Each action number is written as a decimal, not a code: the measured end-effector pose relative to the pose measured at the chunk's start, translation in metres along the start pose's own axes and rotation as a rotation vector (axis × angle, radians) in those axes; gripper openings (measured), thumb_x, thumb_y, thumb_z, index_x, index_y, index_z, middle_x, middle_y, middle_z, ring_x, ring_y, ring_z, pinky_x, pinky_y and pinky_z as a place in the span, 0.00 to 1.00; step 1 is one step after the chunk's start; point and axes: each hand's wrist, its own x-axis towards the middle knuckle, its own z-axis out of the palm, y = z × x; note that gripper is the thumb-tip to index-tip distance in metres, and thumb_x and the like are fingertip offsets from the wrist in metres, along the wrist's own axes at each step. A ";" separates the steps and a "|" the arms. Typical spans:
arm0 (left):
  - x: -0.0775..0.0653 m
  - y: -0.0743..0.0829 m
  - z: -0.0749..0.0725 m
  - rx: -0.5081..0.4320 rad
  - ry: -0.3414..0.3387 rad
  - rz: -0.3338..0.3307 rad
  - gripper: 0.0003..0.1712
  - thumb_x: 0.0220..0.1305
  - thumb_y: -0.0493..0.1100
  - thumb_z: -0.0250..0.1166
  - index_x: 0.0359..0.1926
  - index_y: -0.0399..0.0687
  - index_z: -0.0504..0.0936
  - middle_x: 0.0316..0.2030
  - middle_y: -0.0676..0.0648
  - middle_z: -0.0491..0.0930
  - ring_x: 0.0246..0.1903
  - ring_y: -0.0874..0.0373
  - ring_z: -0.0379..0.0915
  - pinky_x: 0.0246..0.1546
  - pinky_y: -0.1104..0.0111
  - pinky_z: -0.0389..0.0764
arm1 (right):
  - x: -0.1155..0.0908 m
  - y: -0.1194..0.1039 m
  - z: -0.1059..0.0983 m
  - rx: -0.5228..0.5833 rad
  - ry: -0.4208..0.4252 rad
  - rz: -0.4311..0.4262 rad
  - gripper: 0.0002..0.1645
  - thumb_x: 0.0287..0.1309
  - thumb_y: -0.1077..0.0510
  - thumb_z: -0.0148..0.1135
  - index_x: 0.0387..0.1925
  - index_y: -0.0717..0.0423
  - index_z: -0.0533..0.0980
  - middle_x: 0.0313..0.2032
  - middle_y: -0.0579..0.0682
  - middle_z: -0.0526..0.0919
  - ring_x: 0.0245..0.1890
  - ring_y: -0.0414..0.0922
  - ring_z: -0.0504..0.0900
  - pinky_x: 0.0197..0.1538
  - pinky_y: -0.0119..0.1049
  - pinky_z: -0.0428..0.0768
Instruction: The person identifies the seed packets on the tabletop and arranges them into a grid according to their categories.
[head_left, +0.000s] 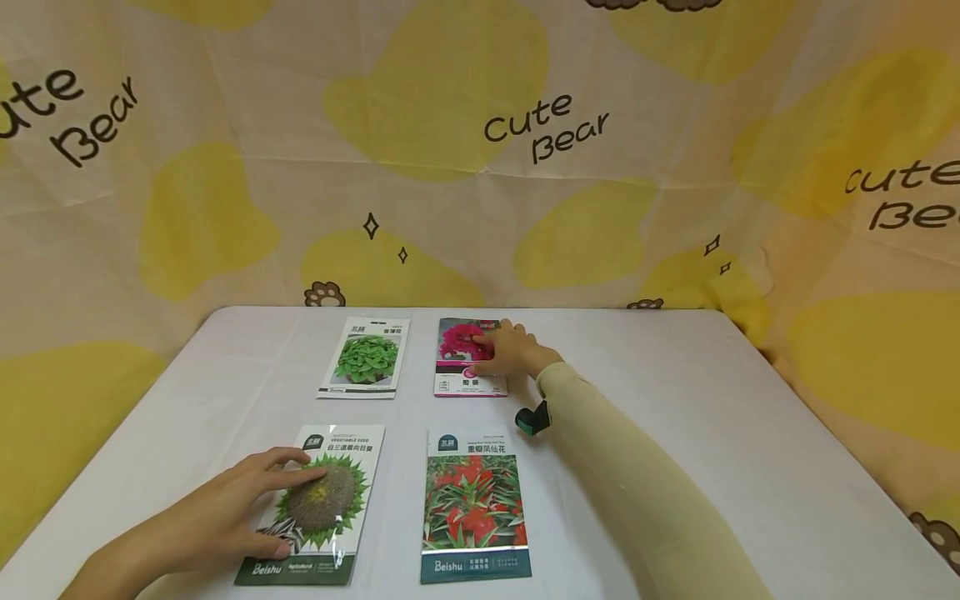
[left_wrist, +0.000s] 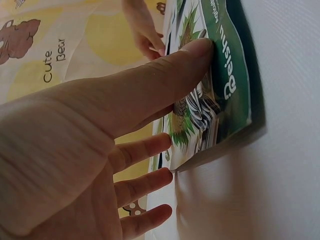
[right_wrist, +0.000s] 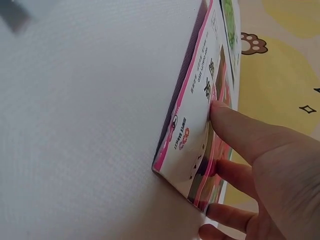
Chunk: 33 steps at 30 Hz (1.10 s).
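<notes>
In the head view my left hand (head_left: 217, 517) rests on a sunflower seed packet (head_left: 352, 533) at the front left. Its thumb (left_wrist: 192, 55) and index finger touch the packet's face; several other fingers reach past its edge in the left wrist view. At the back, my right hand (head_left: 513, 350) touches a seed packet with pink flowers (head_left: 450, 379), which lies flat. Thumb (right_wrist: 225, 117) and index finger are on its face, with other fingers along its side edge. The fingers of both hands look relaxed.
A red-flower seed packet (head_left: 476, 508) lies at the front, right of the sunflower one. A green-leaf seed packet (head_left: 367, 358) lies at the back left. All rest on a white table (head_left: 675, 367), with a patterned yellow cloth (head_left: 442, 92) hanging behind.
</notes>
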 end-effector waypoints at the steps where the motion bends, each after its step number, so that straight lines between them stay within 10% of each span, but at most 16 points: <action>1: 0.000 0.000 0.000 0.000 0.001 0.001 0.47 0.44 0.71 0.75 0.67 0.65 0.76 0.64 0.50 0.72 0.59 0.46 0.70 0.50 0.60 0.80 | 0.000 0.000 0.000 0.002 0.000 0.000 0.46 0.57 0.32 0.67 0.74 0.33 0.64 0.61 0.57 0.68 0.61 0.55 0.67 0.61 0.57 0.74; 33: -0.001 -0.001 0.001 0.034 0.044 0.023 0.46 0.45 0.72 0.74 0.67 0.68 0.76 0.63 0.53 0.72 0.58 0.50 0.71 0.49 0.59 0.81 | 0.003 0.006 0.006 0.045 0.020 -0.042 0.46 0.59 0.34 0.66 0.76 0.36 0.63 0.67 0.60 0.66 0.64 0.57 0.64 0.66 0.57 0.71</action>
